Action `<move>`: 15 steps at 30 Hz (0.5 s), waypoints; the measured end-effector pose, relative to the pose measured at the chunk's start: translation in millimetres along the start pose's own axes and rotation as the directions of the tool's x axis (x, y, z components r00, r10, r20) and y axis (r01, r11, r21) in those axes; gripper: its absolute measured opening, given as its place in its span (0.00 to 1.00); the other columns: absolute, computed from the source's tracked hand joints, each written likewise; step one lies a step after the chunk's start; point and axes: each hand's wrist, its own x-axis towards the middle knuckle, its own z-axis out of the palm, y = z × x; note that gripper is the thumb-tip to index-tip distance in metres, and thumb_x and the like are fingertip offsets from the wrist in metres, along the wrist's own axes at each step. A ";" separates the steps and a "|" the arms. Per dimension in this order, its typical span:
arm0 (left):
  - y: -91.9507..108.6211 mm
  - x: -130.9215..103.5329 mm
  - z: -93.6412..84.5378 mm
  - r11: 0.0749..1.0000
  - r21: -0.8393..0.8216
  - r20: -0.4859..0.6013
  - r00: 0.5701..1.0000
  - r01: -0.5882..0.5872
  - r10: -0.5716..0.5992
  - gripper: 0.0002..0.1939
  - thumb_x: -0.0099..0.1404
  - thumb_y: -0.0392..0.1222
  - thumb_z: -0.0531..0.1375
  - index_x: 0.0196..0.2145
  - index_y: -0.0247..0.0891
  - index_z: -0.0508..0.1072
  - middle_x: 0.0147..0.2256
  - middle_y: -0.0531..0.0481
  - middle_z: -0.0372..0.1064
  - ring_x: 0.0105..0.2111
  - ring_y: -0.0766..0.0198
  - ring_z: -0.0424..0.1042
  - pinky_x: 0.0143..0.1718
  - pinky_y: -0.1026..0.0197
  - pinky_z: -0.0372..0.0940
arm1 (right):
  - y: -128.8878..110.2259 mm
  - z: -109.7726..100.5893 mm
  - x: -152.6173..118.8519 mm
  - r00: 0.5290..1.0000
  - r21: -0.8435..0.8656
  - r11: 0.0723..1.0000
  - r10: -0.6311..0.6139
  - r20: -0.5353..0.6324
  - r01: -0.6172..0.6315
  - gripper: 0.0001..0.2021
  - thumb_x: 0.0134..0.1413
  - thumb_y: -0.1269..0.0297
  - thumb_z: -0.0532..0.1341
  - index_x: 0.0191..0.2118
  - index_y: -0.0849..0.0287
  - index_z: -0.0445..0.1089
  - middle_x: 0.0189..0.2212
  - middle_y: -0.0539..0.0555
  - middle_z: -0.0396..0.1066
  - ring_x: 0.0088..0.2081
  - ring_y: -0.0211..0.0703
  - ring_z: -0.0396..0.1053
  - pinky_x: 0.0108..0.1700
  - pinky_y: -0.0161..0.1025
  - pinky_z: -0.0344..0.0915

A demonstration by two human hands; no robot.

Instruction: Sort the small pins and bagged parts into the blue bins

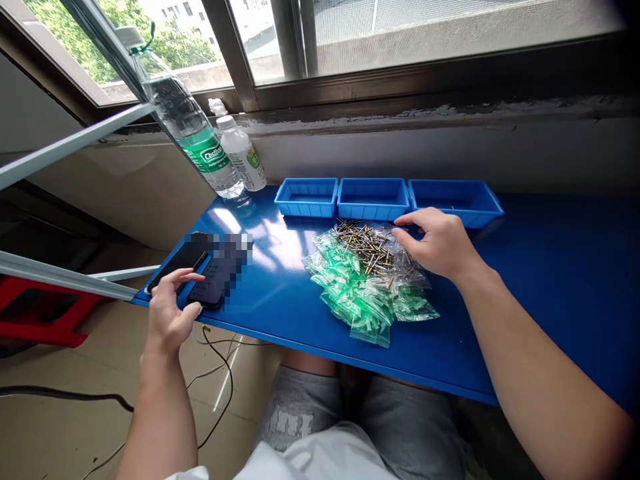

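My left hand (173,307) is at the table's left end, over the near edge of a phone (207,287) with a blurred-out screen. Its thumb and fingers are apart; whether they touch the phone I cannot tell. A second dark phone (175,263) lies beside it, partly behind my fingers. My right hand (437,243) hovers at the right side of a heap, thumb and forefinger apart with nothing visible between them. The heap has loose thin metal pins or screws (367,247) in gold and dark tones, on clear plastic, and many small green-and-clear plastic packets (350,287).
Three blue bins (373,200) stand in a row behind the heap, on the blue table (540,280). A large water bottle (193,133) and a smaller white bottle (243,153) stand at the back left. Metal shelf bars (65,147) cross the left side. Cables (230,373) hang below the table.
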 end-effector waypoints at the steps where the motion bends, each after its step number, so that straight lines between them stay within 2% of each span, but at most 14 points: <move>1: -0.3 0.6 1.9 0.999 -0.040 0.008 1.000 -0.007 0.007 0.29 0.56 0.38 0.60 0.56 0.44 0.65 0.47 0.45 0.79 0.54 0.46 0.75 0.61 0.43 0.65 | 0.8 0.1 -0.1 1.000 0.001 1.000 0.006 0.000 -0.006 0.09 0.57 0.58 0.63 0.36 0.55 0.80 0.37 0.57 0.83 0.41 0.58 0.79 0.44 0.51 0.75; 5: -6.0 -0.6 7.6 0.996 -0.081 -0.013 1.000 -0.024 0.023 0.29 0.56 0.38 0.62 0.57 0.44 0.66 0.50 0.44 0.78 0.55 0.45 0.73 0.61 0.42 0.64 | 2.5 0.9 -0.8 1.000 0.011 1.000 0.012 -0.001 -0.012 0.09 0.57 0.58 0.64 0.36 0.53 0.80 0.37 0.57 0.83 0.42 0.59 0.79 0.45 0.52 0.75; 10: -11.9 -5.3 9.7 0.993 -0.114 -0.074 0.997 -0.025 0.016 0.27 0.56 0.38 0.62 0.54 0.45 0.68 0.44 0.48 0.78 0.49 0.48 0.74 0.56 0.45 0.68 | 2.5 1.4 -1.0 1.000 0.001 1.000 0.008 0.003 -0.008 0.08 0.57 0.59 0.64 0.36 0.53 0.80 0.37 0.57 0.83 0.42 0.59 0.79 0.45 0.53 0.75; 15: -12.5 -6.1 11.3 0.998 -0.061 -0.077 0.997 -0.031 0.026 0.26 0.56 0.41 0.61 0.54 0.45 0.67 0.42 0.48 0.78 0.45 0.49 0.75 0.53 0.45 0.69 | 2.8 1.7 -1.0 1.000 -0.004 1.000 -0.004 0.003 0.004 0.09 0.57 0.59 0.63 0.36 0.54 0.80 0.37 0.58 0.83 0.42 0.60 0.79 0.45 0.53 0.76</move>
